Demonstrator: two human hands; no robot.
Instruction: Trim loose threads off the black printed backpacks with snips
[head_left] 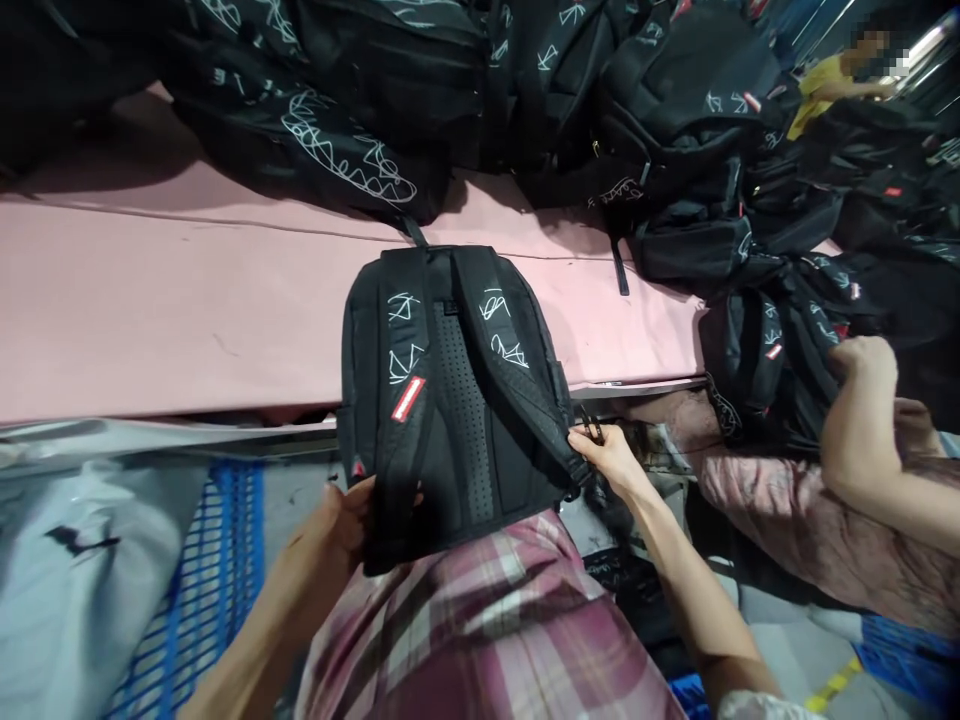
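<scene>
Here a black backpack (450, 400) lies back-side up, its upper half on the edge of a pink surface (150, 310) and its lower end coming down onto the person's plaid-clad lap (487, 620). The left hand (341, 525) has its grip closed on the bag's lower left corner, thumb lying over the fabric beside the left shoulder strap (405, 400), which carries a small red label. The right hand (611, 455) pinches the lower end of the right shoulder strap (517, 380) at the bag's right edge, fingers narrowed around the strap's webbing and buckle. White scribble prints mark both straps. A heap of like black backpacks (465, 90) covers the far side of the surface. At the right, another person's arm (855, 430) rests on a further backpack (772, 360). A blue crate (210, 570) sits lower left.
</scene>
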